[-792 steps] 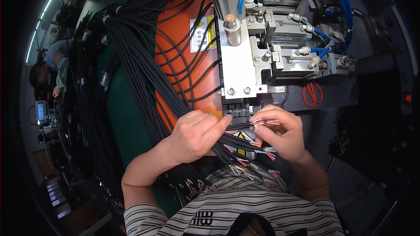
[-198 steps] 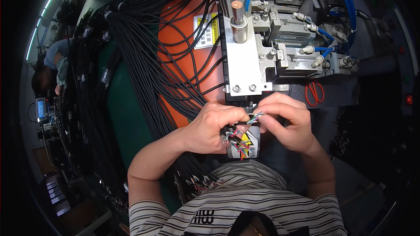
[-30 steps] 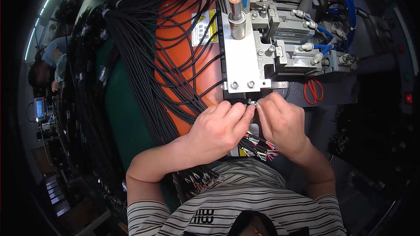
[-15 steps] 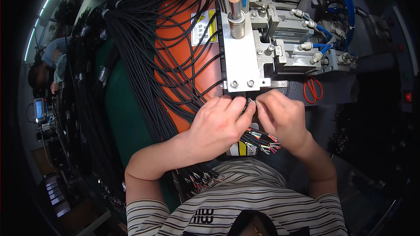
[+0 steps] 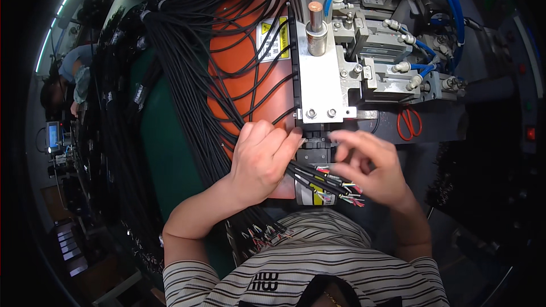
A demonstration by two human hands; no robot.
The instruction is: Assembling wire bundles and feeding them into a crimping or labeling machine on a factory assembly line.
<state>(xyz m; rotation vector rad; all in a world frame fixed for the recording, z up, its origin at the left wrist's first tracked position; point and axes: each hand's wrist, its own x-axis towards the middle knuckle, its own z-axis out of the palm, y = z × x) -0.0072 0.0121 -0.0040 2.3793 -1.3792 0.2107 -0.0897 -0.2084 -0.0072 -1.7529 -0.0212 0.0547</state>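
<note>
Cable ends [image 5: 330, 184] bared, loose; finished tally unclear.
Over orange panel's [image 5: 282, 98] right edge, left hand [image 5: 259, 162] — can't tell if clamped; right hand [image 5: 369, 165] beyond, fingers apart.

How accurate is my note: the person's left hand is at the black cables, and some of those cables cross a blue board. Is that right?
The colour is wrong: the board is orange, as the head view shows. The left hand is at the black cables, some crossing that board.
</note>
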